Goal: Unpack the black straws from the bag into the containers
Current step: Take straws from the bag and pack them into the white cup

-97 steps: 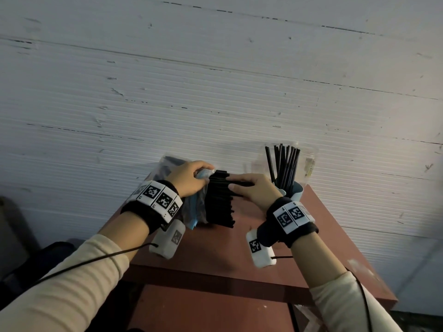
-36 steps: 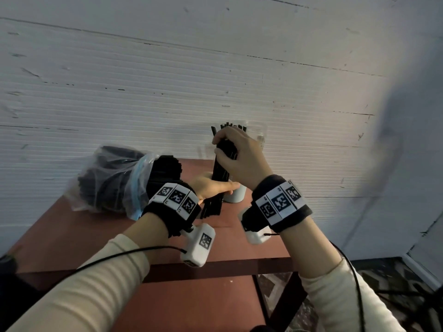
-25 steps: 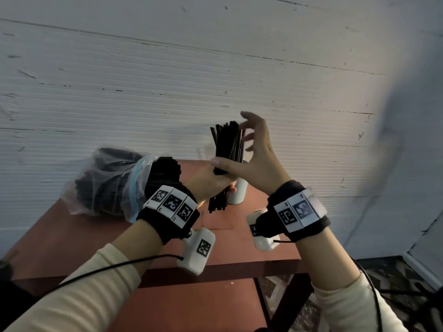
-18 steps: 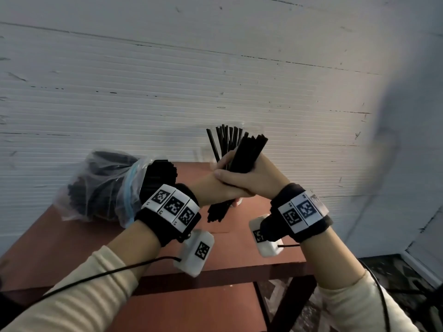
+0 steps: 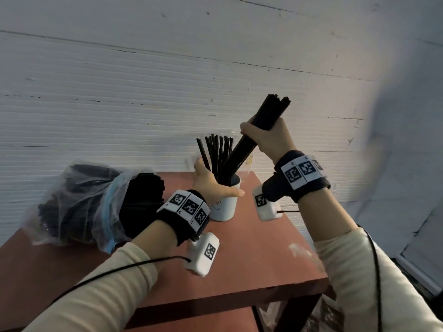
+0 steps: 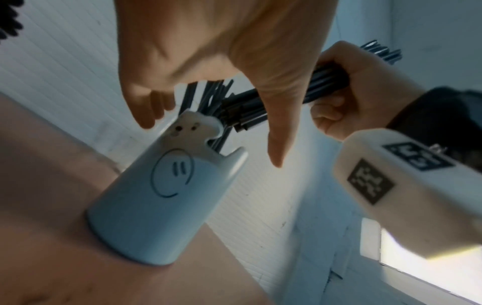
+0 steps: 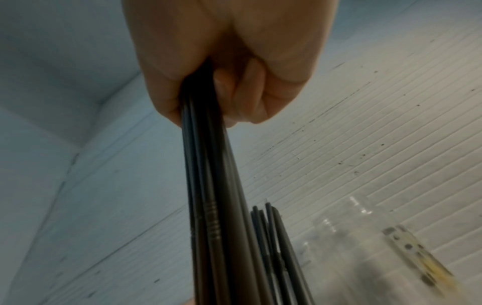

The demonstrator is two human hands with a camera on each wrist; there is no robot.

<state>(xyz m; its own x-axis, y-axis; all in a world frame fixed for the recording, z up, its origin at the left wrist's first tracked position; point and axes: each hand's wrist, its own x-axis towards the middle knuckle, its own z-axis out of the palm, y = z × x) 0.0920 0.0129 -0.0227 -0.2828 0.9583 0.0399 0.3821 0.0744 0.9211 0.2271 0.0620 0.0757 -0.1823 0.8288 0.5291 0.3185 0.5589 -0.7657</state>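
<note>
While one right hand (image 5: 268,137) grips straws (image 5: 261,125), one cup (image 5: 225,207) waits.

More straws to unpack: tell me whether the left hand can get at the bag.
Probably yes. The left hand is open at the cup, holding nothing, and the bag lies just left of it on the table, with nothing between.

Right hand (image 5: 266,137) raised, fist closed around a bundle of black straws (image 5: 254,137), wrist cocked, forearm angled up. Left hand (image 5: 211,185) lower and forward, fingers extended and spread, thumb out to the right, gripping nothing.
</note>
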